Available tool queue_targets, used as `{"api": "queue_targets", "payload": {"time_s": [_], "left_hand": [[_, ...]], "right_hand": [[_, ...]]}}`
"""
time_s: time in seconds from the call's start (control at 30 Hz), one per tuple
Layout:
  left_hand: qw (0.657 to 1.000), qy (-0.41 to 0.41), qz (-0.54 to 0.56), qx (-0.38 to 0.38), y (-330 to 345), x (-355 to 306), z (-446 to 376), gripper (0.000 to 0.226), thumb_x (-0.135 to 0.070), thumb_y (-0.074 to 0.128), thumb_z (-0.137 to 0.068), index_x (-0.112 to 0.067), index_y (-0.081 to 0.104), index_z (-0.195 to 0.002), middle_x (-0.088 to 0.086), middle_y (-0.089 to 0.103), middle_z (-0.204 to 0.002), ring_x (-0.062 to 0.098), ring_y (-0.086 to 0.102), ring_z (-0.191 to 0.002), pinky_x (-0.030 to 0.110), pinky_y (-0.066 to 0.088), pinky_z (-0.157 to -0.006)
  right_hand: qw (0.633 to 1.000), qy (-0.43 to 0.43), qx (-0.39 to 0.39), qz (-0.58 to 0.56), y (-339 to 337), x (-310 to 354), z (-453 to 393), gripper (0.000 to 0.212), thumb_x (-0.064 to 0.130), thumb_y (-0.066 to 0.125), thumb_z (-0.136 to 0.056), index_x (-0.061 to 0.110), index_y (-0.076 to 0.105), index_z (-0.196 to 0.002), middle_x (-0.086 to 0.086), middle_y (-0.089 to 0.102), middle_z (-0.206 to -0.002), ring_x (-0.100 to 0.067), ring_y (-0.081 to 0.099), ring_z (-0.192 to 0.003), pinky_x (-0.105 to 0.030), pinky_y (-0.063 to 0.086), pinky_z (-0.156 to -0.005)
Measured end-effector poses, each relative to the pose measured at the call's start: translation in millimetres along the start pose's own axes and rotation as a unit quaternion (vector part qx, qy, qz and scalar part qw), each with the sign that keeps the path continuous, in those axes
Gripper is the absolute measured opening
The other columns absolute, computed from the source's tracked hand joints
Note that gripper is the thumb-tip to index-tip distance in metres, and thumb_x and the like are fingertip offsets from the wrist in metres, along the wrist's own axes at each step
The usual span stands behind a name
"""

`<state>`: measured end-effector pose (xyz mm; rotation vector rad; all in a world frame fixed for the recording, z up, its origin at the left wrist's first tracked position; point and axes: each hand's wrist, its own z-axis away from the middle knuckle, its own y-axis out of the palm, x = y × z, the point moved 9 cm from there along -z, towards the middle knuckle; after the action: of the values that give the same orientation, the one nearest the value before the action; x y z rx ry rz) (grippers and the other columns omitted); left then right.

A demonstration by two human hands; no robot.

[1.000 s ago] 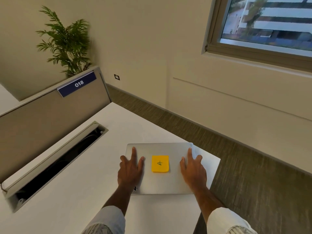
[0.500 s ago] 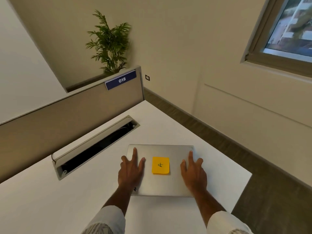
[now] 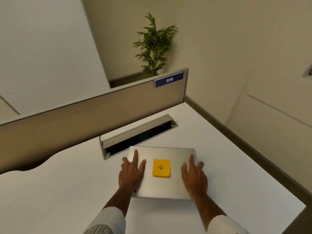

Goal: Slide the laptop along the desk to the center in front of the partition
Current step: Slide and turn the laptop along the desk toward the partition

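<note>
A closed silver laptop (image 3: pixel 162 152) lies flat on the white desk (image 3: pixel 59 191), with a yellow sticky note (image 3: pixel 161 167) on its lid. My left hand (image 3: pixel 131 173) presses flat on the lid's left side, fingers spread. On the lid's right side lies my right hand (image 3: pixel 194 174), also flat with fingers apart. The laptop's far left corner reaches the open cable tray (image 3: pixel 136 134) set in the desk. Behind the tray runs the beige partition (image 3: pixel 84 115) with a blue "018" label (image 3: pixel 169 79).
The desk's right edge (image 3: pixel 253 149) drops to a brown carpeted floor. A potted palm (image 3: pixel 154 43) stands behind the partition. The desk has a curved cut-out (image 3: pixel 25 168) at the left by the partition.
The laptop has slid left along the desk under both hands, away from the right edge, and now sits in front of the cable tray. My view has turned left.
</note>
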<state>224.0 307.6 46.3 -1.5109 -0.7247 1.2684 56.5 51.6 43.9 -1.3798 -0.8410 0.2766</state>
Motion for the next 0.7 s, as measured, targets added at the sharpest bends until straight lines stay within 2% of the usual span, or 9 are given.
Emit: {"api": "queue_targets", "payload": {"time_s": [0.4,0.7], "left_hand": [[0.997,-0.079,-0.012,-0.012,-39.8,133.6,19.2,0.073,-0.070,0.023,-0.096,-0.040,-0.003,-0.157,0.012,0.032,-0.142,0.025,0.054,-0.117,0.041,0.057,-0.091],[0.994,-0.110,-0.007,0.009,-49.6,198.9,38.1,0.074,-0.070,0.025,-0.097,-0.042,-0.008,-0.157,0.011,0.027,-0.149,0.025,0.051,-0.125,0.042,0.055,-0.097]], "right_hand": [[0.998,-0.051,0.027,-0.007,51.4,109.8,49.4,0.066,0.058,0.029,-0.097,0.028,0.017,-0.154,-0.012,0.045,-0.126,-0.017,0.069,-0.078,-0.024,0.059,-0.063],[0.995,-0.090,0.036,0.002,77.4,158.6,79.6,0.067,0.060,0.026,-0.096,0.029,0.013,-0.155,-0.012,0.046,-0.128,-0.014,0.068,-0.072,-0.020,0.058,-0.061]]}}
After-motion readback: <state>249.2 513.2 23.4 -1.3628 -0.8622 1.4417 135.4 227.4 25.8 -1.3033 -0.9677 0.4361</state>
